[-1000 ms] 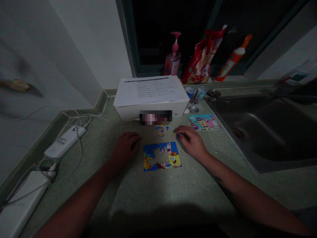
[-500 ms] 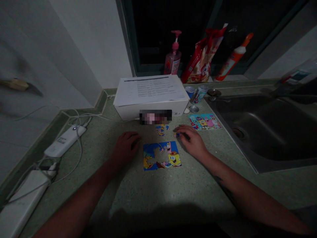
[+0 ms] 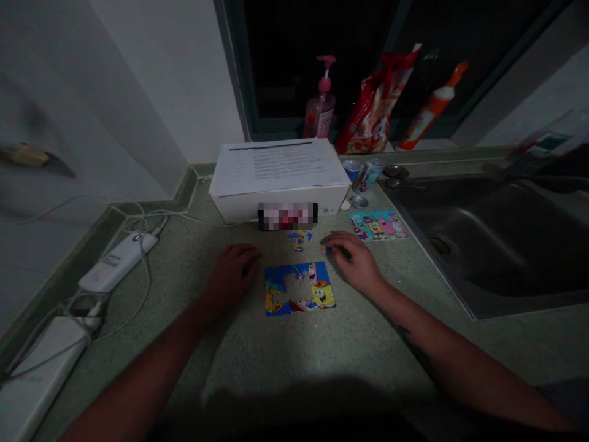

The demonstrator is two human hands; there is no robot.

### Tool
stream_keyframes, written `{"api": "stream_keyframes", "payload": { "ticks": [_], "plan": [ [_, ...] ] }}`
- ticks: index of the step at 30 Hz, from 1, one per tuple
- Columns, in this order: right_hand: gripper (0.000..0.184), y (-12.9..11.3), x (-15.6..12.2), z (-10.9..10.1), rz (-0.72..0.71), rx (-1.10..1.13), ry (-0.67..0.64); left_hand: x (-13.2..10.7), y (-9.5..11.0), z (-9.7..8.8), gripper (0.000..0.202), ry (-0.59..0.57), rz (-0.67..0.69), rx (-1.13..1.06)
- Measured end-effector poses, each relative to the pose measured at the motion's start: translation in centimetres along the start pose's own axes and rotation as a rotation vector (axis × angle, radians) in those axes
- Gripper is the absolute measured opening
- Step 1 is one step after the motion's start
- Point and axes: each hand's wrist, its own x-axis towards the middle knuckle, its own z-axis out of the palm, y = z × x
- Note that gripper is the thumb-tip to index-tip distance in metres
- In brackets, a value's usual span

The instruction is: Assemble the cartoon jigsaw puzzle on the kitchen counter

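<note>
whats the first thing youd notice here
A bright SpongeBob jigsaw puzzle with gaps in its middle lies on the speckled green countertop, between the left hand and right hand. Loose pieces sit just beyond it, and a colourful picture card lies beside the steel sink.

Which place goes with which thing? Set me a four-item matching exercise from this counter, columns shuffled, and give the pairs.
Things:
1. left hand
2. right hand
3. printed sheets
4. pink pump bottle

Places:
A. on top of the white box
B. on the counter, left of the jigsaw puzzle
C. on the window ledge
D. at a loose puzzle piece, right of the jigsaw puzzle

Pairs: 1-B, 2-D, 3-A, 4-C
</note>
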Motion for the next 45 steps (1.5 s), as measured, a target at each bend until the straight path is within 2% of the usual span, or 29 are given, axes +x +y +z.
{"api": "stream_keyframes", "payload": {
  "ticks": [11, 17, 20, 25, 32, 39, 45],
  "plan": [
    [0.026, -0.1, 0.0, 0.1, 0.004, -0.009, -0.002, 0.0, -0.1, 0.0, 0.031, -0.004, -0.002, 0.008],
    [0.021, -1.0, 0.4, -0.3, -0.010, -0.091, -0.001, 0.0, -0.2, 0.2, 0.030, 0.005, -0.008, 0.002],
    [0.019, -1.6, 1.3, -0.3, 0.000, -0.177, -0.037, 0.0, -0.2, 0.3, 0.030, 0.007, -0.003, 0.004],
    [0.017, -2.4, 3.5, 0.9, 0.039, -0.332, -0.193, 0.0, -0.3, 0.2, 0.030, 0.005, -0.005, 0.001],
    [0.023, -3.0, 4.5, 2.5, 0.104, -0.499, -0.248, -0.1, -0.1, 0.3, 0.030, 0.006, -0.014, 0.001],
    [0.025, -3.5, 4.8, 2.9, 0.111, -0.543, -0.264, -0.1, 0.0, 0.2, 0.030, 0.007, -0.006, -0.002],
    [0.022, -3.2, 4.3, 2.5, 0.040, -0.472, -0.289, -0.1, 0.1, 0.0, 0.029, 0.004, -0.005, -0.004]
  ]
}}
